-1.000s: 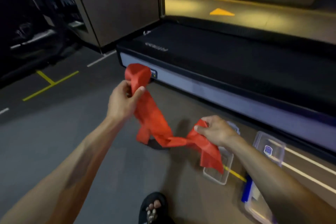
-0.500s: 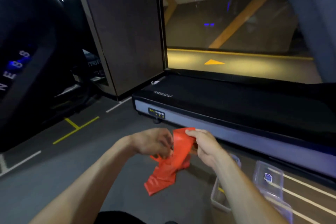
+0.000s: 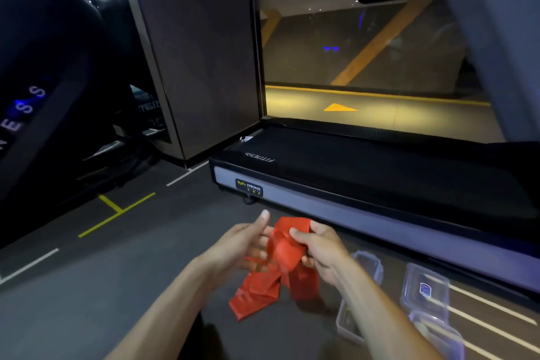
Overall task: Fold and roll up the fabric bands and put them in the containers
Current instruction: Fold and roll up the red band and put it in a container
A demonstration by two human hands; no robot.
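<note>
The thin stretchy fabric band (image 3: 280, 260) is plain bright red, with no print on it. The low treadmill deck (image 3: 380, 166) has a black belt with pale lettering, a silver-grey side rail and a small dark label with yellow and white writing. The floor (image 3: 87, 286) is dark grey, marked with yellow and white lines. The clear plastic lidded containers (image 3: 425, 289) are colourless, one bearing a small blue and white sticker. A yellow arrow (image 3: 340, 108) shows beyond the glass.

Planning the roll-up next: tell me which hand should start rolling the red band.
Probably the left hand: its fingers are open beside the red band, free to wind. The right hand already pinches the top fold and can anchor it.
</note>
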